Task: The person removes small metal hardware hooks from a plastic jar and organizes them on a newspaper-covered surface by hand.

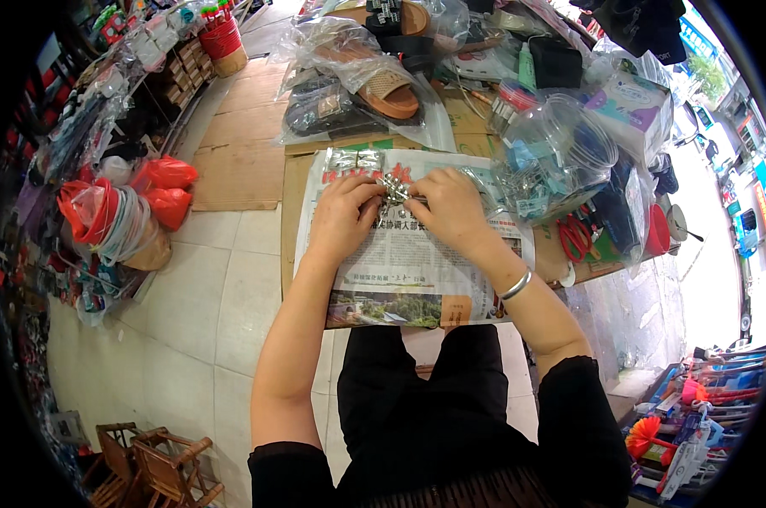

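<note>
A cluster of small shiny metal pieces [393, 189] lies between my two hands, above a newspaper [389, 254] spread over cardboard at the table's near end. From the left, the fingertips of my left hand [348, 213] grip the cluster's edge. My right hand [449, 203], with a silver bangle on its wrist, pinches it from the right with thumb and forefinger. Exactly what the pieces are is too small to tell. Just beyond my left hand is a flat clear packet with silvery contents [355, 159]. Another clear plastic bag [484, 190] is partly hidden behind my right hand.
Right of the newspaper are a clear plastic jar [551, 159] with metal pieces inside, red-handled scissors [574, 238] and a tissue box [630, 114]. Bagged sandals [383, 92] are piled at the back. A bucket [144, 241] and bamboo chairs [173, 460] stand on the left floor.
</note>
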Tool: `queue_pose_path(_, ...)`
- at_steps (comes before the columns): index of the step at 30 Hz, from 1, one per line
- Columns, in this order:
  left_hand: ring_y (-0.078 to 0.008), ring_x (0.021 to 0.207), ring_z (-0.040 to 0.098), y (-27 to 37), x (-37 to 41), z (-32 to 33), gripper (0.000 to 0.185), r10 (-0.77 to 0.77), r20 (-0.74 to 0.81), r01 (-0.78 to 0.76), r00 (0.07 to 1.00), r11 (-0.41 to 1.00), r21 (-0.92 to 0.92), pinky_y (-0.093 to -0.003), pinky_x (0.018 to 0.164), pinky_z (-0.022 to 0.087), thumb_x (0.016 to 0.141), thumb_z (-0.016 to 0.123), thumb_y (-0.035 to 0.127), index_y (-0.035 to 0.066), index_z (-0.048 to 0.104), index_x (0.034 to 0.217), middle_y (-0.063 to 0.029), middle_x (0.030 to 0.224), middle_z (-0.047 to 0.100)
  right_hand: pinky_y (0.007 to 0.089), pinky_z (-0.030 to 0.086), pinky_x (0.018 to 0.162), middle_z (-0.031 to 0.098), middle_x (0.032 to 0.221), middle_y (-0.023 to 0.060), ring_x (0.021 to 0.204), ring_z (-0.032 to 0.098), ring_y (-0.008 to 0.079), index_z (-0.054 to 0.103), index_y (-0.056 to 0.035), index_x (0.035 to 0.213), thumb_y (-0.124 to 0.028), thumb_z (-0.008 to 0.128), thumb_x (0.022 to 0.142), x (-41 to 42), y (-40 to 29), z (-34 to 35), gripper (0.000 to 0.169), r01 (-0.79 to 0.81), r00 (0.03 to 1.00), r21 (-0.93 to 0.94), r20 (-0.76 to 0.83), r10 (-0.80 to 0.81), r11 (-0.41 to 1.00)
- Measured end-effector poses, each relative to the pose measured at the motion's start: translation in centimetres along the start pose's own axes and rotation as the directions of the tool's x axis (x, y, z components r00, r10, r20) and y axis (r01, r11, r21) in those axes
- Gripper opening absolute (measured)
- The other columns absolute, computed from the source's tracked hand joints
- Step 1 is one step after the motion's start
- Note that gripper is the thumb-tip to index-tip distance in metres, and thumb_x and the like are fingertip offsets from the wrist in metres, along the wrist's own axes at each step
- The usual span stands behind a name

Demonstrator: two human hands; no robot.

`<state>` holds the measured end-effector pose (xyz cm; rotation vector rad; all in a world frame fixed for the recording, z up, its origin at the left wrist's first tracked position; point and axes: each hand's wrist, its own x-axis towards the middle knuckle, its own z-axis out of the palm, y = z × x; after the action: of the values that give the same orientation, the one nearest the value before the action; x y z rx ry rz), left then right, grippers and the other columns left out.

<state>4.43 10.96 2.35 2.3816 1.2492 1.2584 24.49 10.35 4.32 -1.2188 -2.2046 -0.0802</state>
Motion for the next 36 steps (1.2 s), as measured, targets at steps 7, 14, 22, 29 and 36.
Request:
queue_pose_path(7,-0.0273,0.095,0.058,-0.1,-0.1,0.1,0.014,0.004,-0.009,-0.004,1.0,1.0,0.002,-0.0385,0.085,0.045,0.077,0.064,0.007,0.006,0.068,0.09,-0.0079,0.097,0.065,0.0372,0.046,0.075,0.061,0.078,0.0069,0.081,0.057,0.0249,0.064,-0.0067,0.076,-0.019,0.07,0.072,0.0,0.0,-0.2,0.015,-0.101,0.995,0.087,0.037,0.098,0.991)
queue_pose_path(14,-0.0273,0.095,0.058,0.1,-0.1,-0.1,0.014,-0.005,-0.007,0.005,1.0,1.0,-0.004,-0.0388,0.085,0.045,0.077,0.064,0.007,0.006,0.068,0.09,-0.0081,0.096,0.065,0.0371,0.047,0.071,0.063,0.078,0.0083,0.077,0.06,0.0245,0.062,-0.005,0.078,-0.015,0.067,0.072,0.0,0.0,-1.4,0.012,-0.242,0.97,0.311,0.074,0.23,0.919)
queue_pose_path(22,-0.0281,0.096,0.058,0.0,-0.2,-0.2,0.015,-0.022,-0.009,0.022,1.0,1.0,0.01,-0.0389,0.086,0.044,0.077,0.064,0.008,0.005,0.068,0.091,-0.0085,0.098,0.064,0.0325,0.047,0.069,0.062,0.081,0.0088,0.077,0.059,0.0219,0.063,-0.0029,0.083,-0.009,0.067,0.075,-0.5,-1.1,-6.9,0.011,-0.119,0.962,0.272,-0.207,0.179,0.955)
queue_pose_path(29,-0.0282,0.097,0.057,-0.1,-0.1,0.2,0.014,0.003,-0.001,-0.003,1.0,1.0,0.004,-0.0387,0.086,0.044,0.079,0.064,0.009,0.005,0.068,0.091,-0.0085,0.098,0.064,0.0351,0.044,0.071,0.061,0.081,0.0069,0.077,0.057,0.0238,0.064,-0.0054,0.083,-0.006,0.067,0.075,-0.8,3.5,-16.9,0.008,-0.176,0.826,-0.188,-0.562,0.041,0.966)
queue_pose_path(36,-0.0283,0.097,0.057,0.2,0.0,0.0,0.014,-0.002,0.001,0.002,1.0,1.0,0.007,-0.0391,0.086,0.044,0.08,0.064,0.011,0.005,0.068,0.091,-0.0085,0.098,0.064,0.0355,0.043,0.073,0.061,0.084,0.0083,0.081,0.056,0.0257,0.066,-0.0068,0.088,-0.009,0.067,0.076,-1.8,2.0,-13.9,0.013,-0.005,0.851,-0.173,-0.518,-0.087,0.985)
